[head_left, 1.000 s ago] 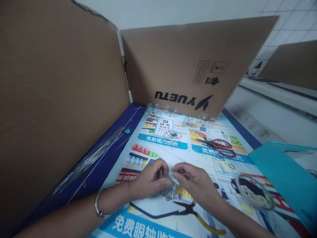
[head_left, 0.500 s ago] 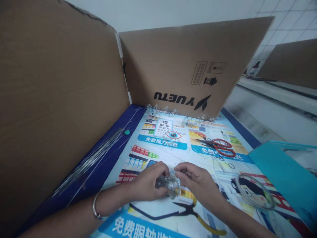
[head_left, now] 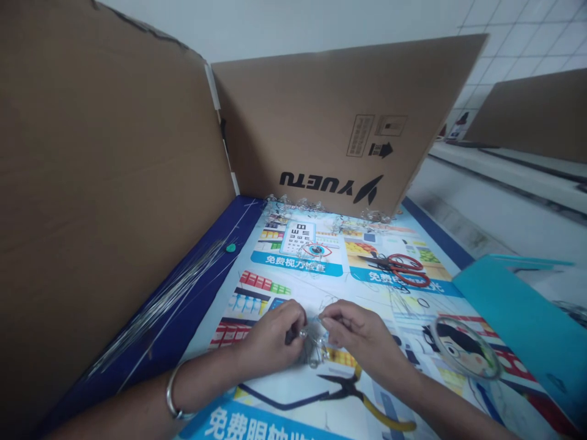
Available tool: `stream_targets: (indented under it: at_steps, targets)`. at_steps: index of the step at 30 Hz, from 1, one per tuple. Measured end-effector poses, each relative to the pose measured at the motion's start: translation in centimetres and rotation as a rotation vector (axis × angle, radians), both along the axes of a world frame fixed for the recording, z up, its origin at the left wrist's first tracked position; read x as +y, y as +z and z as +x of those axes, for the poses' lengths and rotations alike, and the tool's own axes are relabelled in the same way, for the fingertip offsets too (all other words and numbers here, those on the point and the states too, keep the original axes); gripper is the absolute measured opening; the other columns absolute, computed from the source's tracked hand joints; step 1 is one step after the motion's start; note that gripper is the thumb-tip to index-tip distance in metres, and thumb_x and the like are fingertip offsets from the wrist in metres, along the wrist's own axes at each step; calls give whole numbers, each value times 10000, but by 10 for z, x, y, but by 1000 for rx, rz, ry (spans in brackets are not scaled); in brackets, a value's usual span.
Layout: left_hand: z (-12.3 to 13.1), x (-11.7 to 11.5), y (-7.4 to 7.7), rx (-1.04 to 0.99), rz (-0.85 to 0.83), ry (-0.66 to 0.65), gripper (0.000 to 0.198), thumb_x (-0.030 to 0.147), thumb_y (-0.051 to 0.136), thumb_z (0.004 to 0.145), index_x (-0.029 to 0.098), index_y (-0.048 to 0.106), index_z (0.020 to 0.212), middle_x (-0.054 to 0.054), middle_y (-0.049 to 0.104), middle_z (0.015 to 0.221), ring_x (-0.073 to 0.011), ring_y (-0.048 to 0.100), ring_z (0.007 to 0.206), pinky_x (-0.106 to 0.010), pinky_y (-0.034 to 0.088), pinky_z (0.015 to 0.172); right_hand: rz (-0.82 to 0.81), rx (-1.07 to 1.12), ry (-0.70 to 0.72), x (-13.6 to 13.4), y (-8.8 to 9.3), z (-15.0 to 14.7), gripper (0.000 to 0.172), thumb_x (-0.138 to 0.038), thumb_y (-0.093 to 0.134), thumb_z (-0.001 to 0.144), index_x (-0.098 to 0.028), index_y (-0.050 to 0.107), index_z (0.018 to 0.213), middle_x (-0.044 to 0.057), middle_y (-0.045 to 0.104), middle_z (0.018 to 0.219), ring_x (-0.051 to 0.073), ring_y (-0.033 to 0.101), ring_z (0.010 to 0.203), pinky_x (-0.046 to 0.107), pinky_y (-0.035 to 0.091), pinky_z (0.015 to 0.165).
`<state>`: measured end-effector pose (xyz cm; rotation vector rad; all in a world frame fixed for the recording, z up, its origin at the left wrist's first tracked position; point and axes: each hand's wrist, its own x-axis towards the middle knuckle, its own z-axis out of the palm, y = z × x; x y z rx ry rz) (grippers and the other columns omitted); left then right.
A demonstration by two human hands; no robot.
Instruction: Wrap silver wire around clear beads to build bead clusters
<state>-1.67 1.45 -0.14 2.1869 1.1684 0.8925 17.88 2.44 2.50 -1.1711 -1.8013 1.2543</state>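
- The left hand and right hand both pinch shut, fingertips together, on a small bead cluster of clear glassy pieces on thin wire. It is held between them, just above the surface.
- The surface is covered by one glossy printed poster with a blue border, an eye chart and the words "免费视力检查".
- One smooth silver metal bangle circles the left wrist.
- One pair of black-jawed pliers with a yellow handle lies just below the hands.
- One pair of red-handled scissors lies further back on the right.
- One bundle of thin straight silver wires lies along the left edge.
- Two matte brown cardboard walls stand upright; the rear cardboard wall shows "YUETU" printed upside down.
- One clear round dish sits beside one teal box.
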Motion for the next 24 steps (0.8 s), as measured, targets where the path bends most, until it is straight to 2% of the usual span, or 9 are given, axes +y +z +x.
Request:
stream_targets:
  at_steps: [9, 24]
  targets:
    - [2, -1, -4, 38, -13, 43, 267, -18, 432, 589, 194, 421, 752, 26, 473, 719, -108, 436, 615, -213, 310, 549, -27, -17, -2, -2, 2, -1, 174, -340, 540, 821, -185, 613, 793, -8, 574, 646, 128, 556, 613, 231, 470, 577]
    - [3, -3, 1, 66, -48, 71, 292, -14, 429, 593, 195, 445, 798, 20, 479, 751, -123, 450, 655, -220, 331, 572, 26, -43, -15, -3, 0, -2, 159, -324, 538, 808, -191, 618, 775, -11, 586, 676, 127, 570, 627, 224, 467, 582]
